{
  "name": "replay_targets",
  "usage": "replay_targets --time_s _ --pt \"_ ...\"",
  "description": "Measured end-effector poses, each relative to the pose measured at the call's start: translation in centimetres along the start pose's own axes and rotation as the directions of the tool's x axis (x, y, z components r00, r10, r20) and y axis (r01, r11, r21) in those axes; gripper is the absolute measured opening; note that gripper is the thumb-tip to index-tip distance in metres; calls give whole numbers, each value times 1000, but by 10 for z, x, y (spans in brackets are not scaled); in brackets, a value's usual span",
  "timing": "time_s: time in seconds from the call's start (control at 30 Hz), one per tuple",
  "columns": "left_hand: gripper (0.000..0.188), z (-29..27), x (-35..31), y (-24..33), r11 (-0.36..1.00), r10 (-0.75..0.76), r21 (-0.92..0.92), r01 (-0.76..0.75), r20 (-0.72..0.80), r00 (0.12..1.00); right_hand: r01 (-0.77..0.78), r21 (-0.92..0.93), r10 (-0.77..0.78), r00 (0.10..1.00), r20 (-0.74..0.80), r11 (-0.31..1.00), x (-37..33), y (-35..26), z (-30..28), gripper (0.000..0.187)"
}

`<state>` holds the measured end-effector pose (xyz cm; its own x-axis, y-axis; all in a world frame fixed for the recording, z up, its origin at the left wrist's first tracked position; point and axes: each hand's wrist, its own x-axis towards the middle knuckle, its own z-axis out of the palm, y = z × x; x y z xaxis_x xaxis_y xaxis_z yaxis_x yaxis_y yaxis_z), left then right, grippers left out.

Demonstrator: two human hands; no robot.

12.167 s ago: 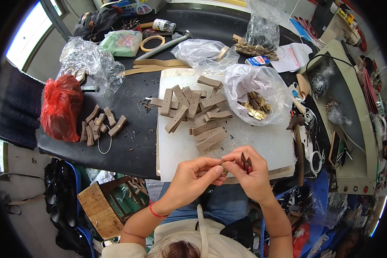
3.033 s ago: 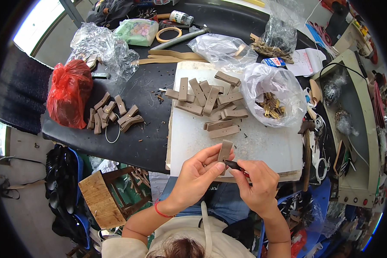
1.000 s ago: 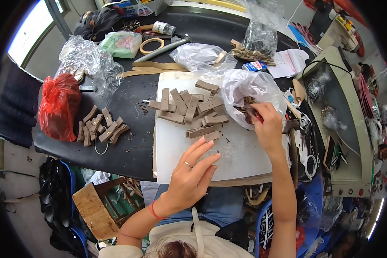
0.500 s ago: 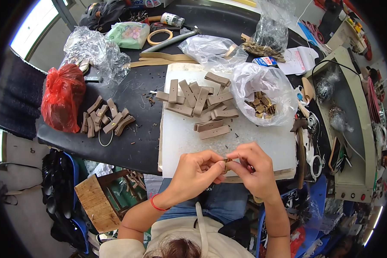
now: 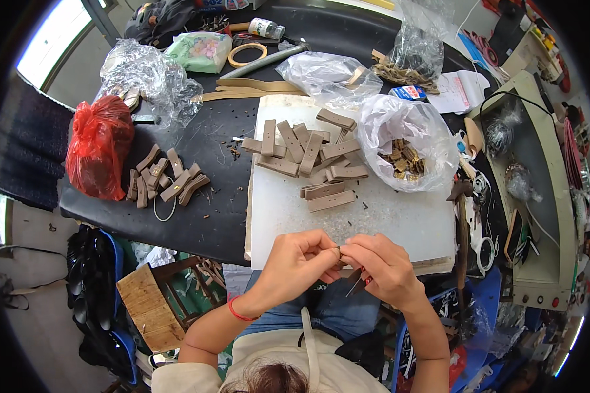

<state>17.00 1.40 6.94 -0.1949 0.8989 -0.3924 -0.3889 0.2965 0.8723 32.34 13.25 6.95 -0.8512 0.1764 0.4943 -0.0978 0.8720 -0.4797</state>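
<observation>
A small metal-coloured fitting (image 5: 339, 252) is sitting between the fingertips of both hands, above the near edge of the white board; its exact shape is being hidden by the fingers. The left hand (image 5: 303, 262) is pinching it, thumb against forefinger. The right hand (image 5: 381, 265) is meeting it from the other side, fingertips together at the piece, while also keeping a red-handled tool (image 5: 368, 280) clamped in the palm, dark tips pointing down-left. Beyond the hands, a heap of brown strap loops (image 5: 312, 149) is lying on the white board (image 5: 285, 216). To its right, an open white plastic bag (image 5: 441, 157) is holding brassy metal pieces (image 5: 403, 159). A hammer (image 5: 461, 229) is lying just beside the board's right edge. Leftward on the black table (image 5: 219, 226), a smaller cluster of brown loops (image 5: 167, 178) is resting near a knotted red bag (image 5: 99, 150).
</observation>
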Motion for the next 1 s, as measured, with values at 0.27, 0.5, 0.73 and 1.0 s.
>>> replay_targets --time_s 0.27,0.5,0.73,1.0 --pt "13 0 2 -4 997 59 38 -60 35 998 3 37 -2 999 -35 999 -3 -1 2 50" --pt "15 -3 6 -1 1000 12 24 -14 95 995 -11 -27 8 996 -90 1000 -2 -8 2 52" --pt "18 -4 26 15 218 732 905 -364 95 675 -425 -6 414 884 -217 905 -17 2 7 36" --pt "19 -3 18 5 776 498 493 -392 -98 862 -454 264 501 853 -149 851 -5 -18 0 28"
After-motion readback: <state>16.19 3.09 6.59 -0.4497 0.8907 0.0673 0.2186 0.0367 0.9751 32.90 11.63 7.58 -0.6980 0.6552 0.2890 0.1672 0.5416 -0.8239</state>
